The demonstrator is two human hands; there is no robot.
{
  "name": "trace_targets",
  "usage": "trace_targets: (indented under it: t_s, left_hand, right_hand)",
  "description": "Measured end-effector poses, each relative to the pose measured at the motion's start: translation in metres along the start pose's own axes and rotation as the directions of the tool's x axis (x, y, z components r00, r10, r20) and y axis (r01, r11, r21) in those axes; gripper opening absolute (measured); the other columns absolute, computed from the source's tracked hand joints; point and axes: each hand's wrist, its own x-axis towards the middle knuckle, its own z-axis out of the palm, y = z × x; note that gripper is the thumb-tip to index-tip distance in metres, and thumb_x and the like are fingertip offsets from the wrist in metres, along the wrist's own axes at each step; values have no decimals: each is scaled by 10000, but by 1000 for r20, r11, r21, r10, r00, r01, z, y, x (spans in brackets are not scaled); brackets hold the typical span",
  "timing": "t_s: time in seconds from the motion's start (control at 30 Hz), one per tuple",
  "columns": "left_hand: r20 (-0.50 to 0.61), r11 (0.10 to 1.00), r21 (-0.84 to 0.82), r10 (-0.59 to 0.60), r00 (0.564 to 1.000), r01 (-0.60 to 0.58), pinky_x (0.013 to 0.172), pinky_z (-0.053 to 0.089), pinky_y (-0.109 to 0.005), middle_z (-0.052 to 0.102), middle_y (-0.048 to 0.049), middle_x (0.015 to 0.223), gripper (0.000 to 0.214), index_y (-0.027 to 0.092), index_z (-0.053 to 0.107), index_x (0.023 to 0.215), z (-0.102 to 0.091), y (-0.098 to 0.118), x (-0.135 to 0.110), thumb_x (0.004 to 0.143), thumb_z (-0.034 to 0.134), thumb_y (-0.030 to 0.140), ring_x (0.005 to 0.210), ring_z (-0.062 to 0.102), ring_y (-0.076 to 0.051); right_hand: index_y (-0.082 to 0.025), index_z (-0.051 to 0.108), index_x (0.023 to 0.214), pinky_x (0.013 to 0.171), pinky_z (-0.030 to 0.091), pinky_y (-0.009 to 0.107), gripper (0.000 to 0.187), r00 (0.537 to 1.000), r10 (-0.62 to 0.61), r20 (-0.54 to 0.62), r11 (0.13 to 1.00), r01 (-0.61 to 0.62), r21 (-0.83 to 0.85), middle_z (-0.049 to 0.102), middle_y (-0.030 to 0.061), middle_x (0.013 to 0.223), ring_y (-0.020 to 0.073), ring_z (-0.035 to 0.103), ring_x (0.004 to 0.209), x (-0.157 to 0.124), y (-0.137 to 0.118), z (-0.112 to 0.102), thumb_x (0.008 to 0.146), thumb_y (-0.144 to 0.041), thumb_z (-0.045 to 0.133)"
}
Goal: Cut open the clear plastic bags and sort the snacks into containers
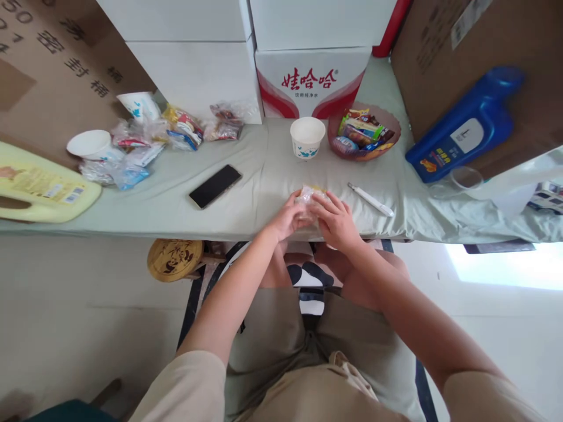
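Note:
Near the table's front edge, both my hands are closed around a crinkled clear plastic packet (307, 196) with a bit of yellow at its top. My left hand (288, 218) grips its left side. Across its right side and top curl the fingers of my right hand (336, 220). Most of the packet is hidden by the fingers, so its contents cannot be made out. Just beyond stands a white paper cup (307, 139) with blue print. A white pen-like utility knife or stick (370, 199) lies right of my right hand, and a black phone (215, 186) lies to the left.
A brown translucent bowl (398, 132) holds wrapped snacks. Snack packets (222, 130) and a tipped paper cup (90, 144) lie at the left, beside a yellow jug (48, 190). A blue bottle (468, 126) leans at the right. Boxes (312, 82) line the back; a wooden stool (175, 259) stands below.

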Motion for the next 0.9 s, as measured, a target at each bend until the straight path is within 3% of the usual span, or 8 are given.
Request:
trace_targets:
  t_s: [0.1,0.2,0.33,0.43,0.53,0.7,0.8,0.9]
  left_hand:
    - [-21,998,-44,-53,998,52,782,615,-362,724,-30,1174,538,362,521,1397,2,2,1,872,593,454,940,715,-211]
    - [-77,992,123,-21,997,31,812,610,-345,723,-25,1194,652,381,495,1425,11,-2,1,820,735,355,973,716,-207]
    - [-103,974,225,42,994,-18,837,608,-357,717,-45,1158,576,302,566,1317,19,1,9,781,780,300,986,708,-208]
    - [-140,978,168,147,979,-123,861,604,-366,707,-16,1111,562,287,571,1212,20,13,27,700,802,254,980,697,-192]
    - [-107,970,98,234,966,-224,915,591,-395,689,16,1117,616,306,537,1168,19,20,45,625,815,218,993,686,-179]
    - [-68,949,78,312,948,-307,938,557,-407,654,1,1189,687,325,489,1176,-1,20,56,593,843,240,1070,669,-210]
    - [-118,895,165,435,893,-414,949,533,-381,650,-11,1155,680,295,489,1191,-17,23,63,606,824,207,1057,663,-206]
    - [-121,820,253,553,825,-513,980,508,-354,659,-10,1097,599,259,523,1150,-23,24,70,620,784,161,1046,656,-189]
  right_hand:
    - [-288,651,1366,1141,341,603,535,998,-28,53,999,30,-39,489,60,1614,348,342,1540,-9,1,6,912,-96,440]
    - [-282,581,1448,1135,339,592,593,995,-63,80,998,63,6,437,81,1648,359,332,1540,-20,11,8,886,-122,480]
    - [-240,684,1267,1093,403,520,386,991,72,-110,995,-63,82,613,134,1462,335,514,1381,-18,42,-7,922,-234,513]
    - [-190,671,1263,1043,413,559,393,828,457,-325,880,-474,30,648,186,1351,367,554,1261,-11,71,-19,904,-277,537]
    - [-178,708,1178,1005,415,567,380,717,626,-308,745,-666,-38,665,192,1303,392,544,1231,-13,91,-24,876,-326,533]
    - [-182,726,974,765,491,388,386,749,635,-192,773,-614,160,732,125,856,275,678,828,-6,73,-31,916,-428,434]
    - [-202,692,842,626,464,302,427,808,587,-47,751,-522,405,637,33,597,192,629,578,23,42,-30,934,-517,419]
    - [-204,687,847,597,453,271,437,865,501,-29,750,-417,514,636,14,590,163,619,538,59,15,-17,938,-551,436]
